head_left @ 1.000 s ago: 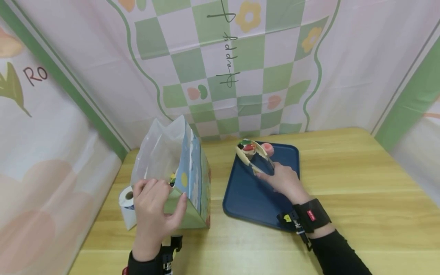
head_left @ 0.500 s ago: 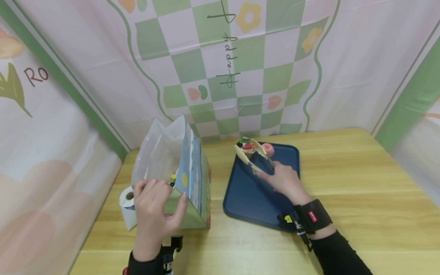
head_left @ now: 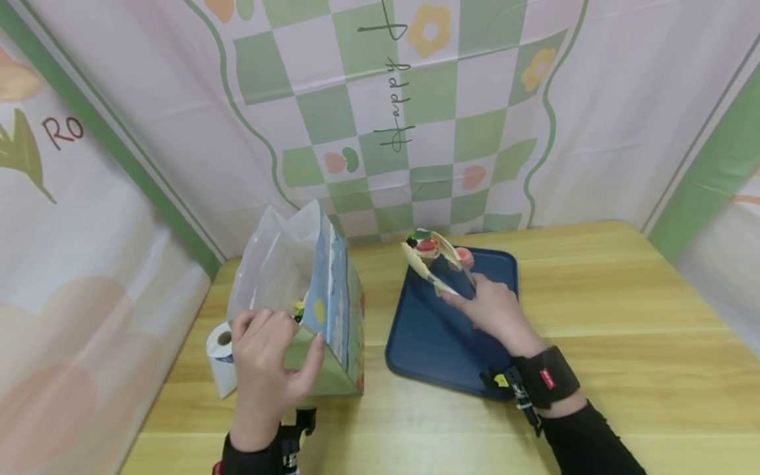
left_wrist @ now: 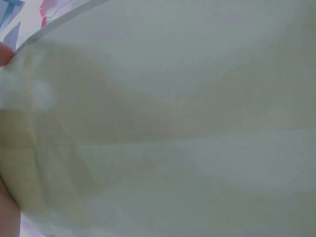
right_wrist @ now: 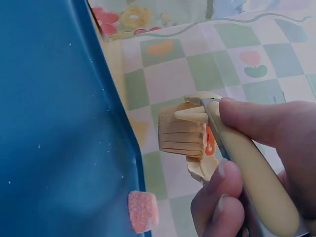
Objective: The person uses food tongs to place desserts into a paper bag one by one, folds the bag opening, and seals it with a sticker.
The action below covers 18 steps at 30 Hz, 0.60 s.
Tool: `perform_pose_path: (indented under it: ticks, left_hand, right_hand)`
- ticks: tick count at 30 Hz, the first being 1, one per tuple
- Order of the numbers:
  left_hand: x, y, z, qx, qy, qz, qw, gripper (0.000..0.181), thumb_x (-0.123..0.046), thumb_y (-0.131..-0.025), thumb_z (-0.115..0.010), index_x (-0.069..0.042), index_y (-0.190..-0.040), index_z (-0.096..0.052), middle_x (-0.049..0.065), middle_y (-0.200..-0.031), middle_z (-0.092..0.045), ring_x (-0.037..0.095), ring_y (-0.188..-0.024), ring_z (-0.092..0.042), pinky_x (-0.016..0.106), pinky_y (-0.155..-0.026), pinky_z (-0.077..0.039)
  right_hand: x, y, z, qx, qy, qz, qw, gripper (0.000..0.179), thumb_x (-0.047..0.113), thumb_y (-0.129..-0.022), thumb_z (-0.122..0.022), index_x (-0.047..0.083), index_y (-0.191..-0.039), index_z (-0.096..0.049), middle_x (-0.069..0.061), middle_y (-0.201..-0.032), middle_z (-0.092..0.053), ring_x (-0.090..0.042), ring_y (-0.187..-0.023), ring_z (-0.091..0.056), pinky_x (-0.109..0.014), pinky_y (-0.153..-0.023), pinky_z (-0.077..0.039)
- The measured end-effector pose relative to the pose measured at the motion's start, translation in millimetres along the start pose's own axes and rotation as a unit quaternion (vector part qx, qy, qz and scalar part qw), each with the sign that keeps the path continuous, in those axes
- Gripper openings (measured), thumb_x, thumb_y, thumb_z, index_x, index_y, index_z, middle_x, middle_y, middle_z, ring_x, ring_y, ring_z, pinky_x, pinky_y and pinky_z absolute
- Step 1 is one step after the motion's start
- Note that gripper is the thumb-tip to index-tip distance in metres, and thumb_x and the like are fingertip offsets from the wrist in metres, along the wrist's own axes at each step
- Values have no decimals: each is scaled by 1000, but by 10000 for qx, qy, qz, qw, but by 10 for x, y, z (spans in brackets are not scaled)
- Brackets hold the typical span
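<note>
My left hand [head_left: 264, 363] grips the near rim of a green and blue paper bag [head_left: 323, 369], fingers over the edge and thumb outside. The bag's pale panel [left_wrist: 158, 113] fills the left wrist view. My right hand [head_left: 499, 313] holds cream-tipped tongs [head_left: 417, 262]. Between the tong tips is a small fruit-topped cupcake [head_left: 426, 246], raised above the tray's far left corner. In the right wrist view its ridged tan base [right_wrist: 181, 131] shows side-on. A pink ring-shaped sweet [head_left: 465, 257] lies at the far edge of the dark blue tray [head_left: 439, 349].
A white paper roll [head_left: 222, 363] stands left of the bag. Something small, yellow and dark [head_left: 299, 309] shows inside the bag; the rest of its contents are hidden. A checked cloth [head_left: 380, 132] hangs behind the wooden table [head_left: 623, 316].
The tongs have risen and moved slightly away, lifting the cupcake off the tray. My right hand has shifted up a little with them. My left hand and the bag stay put.
</note>
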State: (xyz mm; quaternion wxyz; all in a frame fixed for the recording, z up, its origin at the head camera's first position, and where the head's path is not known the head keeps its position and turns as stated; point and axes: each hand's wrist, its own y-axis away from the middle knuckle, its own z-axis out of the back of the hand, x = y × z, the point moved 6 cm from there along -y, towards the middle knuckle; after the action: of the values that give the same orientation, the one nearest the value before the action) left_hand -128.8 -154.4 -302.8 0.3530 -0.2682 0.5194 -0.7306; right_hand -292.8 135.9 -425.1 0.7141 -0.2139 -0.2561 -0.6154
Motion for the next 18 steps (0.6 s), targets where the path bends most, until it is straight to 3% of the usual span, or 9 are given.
perform_pose_path:
  ticks: [18]
  left_hand:
    - [-6, -9, 5, 35, 3, 41, 10000, 43, -34, -94, -51, -7, -61, -42, 0, -57, -39, 16, -55, -33, 40, -75, -29]
  right_hand:
    - [143, 127, 143, -96, -76, 151, 9998, 72, 57, -89, -60, 7, -139, -48, -2, -62, -61, -15, -49, -60, -30, -56, -44]
